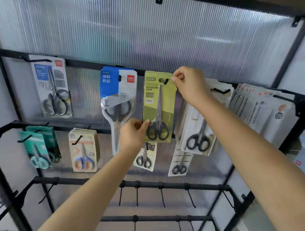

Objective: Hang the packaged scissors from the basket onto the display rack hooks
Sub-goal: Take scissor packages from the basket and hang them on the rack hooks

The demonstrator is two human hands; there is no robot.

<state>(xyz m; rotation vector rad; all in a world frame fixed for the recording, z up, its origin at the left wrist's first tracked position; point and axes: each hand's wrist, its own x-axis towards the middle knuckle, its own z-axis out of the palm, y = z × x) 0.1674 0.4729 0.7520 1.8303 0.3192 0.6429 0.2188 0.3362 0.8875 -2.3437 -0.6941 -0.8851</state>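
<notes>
1. The display rack [162, 185], a black metal frame backed by ribbed translucent panels, is filling the view; its rails are running from 9 o'clock to 3 o'clock in several tiers.
2. Packaged scissors are hanging on the upper tiers: a grey and blue pack [51, 86] at 10 o'clock, a blue and white pack [116, 96] just left of centre, and a thick stack of white packs [263, 109] at 3 o'clock.
3. The green scissors pack [158, 105] is sitting upright at centre, its hang hole level with a black hook [164, 81] at its 12 o'clock edge. Whether the hook is passing fully through the hole cannot be told.
4. The right hand [189, 85] is pinching the pack's upper right corner, its grip clamped on the card.
5. The left hand [133, 132] is pinching the pack's lower left edge beside the black handles, thumb on the front face.
6. Bare hooks [162, 198] are projecting from the lower rail at 6 o'clock.
</notes>
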